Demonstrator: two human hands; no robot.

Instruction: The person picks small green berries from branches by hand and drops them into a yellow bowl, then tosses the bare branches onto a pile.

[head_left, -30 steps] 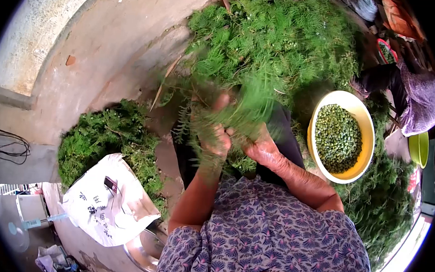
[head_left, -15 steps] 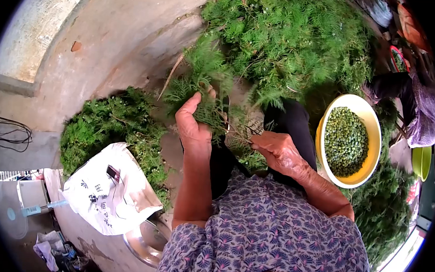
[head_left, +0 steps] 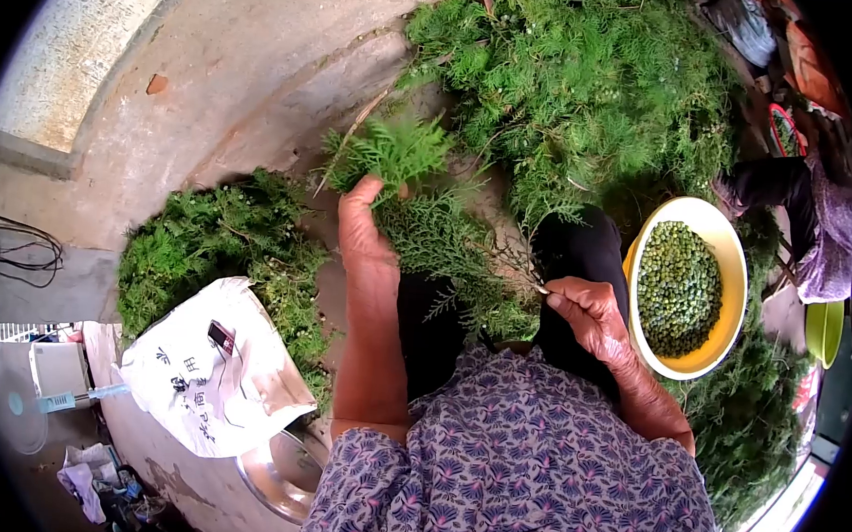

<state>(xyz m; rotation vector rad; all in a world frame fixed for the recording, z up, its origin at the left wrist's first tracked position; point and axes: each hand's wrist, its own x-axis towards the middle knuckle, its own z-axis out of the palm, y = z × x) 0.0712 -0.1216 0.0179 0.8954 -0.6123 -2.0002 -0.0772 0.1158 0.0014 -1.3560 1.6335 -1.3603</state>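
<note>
A leafy evergreen branch (head_left: pixel 437 237) stretches between my two hands, above my lap. My right hand (head_left: pixel 589 315) pinches its bare cut stem between thumb and fingers. My left hand (head_left: pixel 368 225) is closed on the leafy end, the thumb showing and most fingers hidden behind the foliage. Bright green tips stick out above that thumb. To the right of my right hand stands a yellow bowl (head_left: pixel 739 285) with a pale rim, partly filled with small round green berries (head_left: pixel 678 291).
A large heap of cut evergreen branches (head_left: pixel 593 91) lies ahead, with a smaller pile (head_left: pixel 222 244) at left. A white sack (head_left: pixel 195 379) carries a small dark device (head_left: pixel 221 337). Behind it sits a metal basin (head_left: pixel 282 472). Another person's patterned sleeve (head_left: pixel 828 232) shows at far right.
My right hand has moved right and slightly nearer my body with the stem, stretching the branch out. The left hand stays near the same spot, its foliage shifted and less blurred.
</note>
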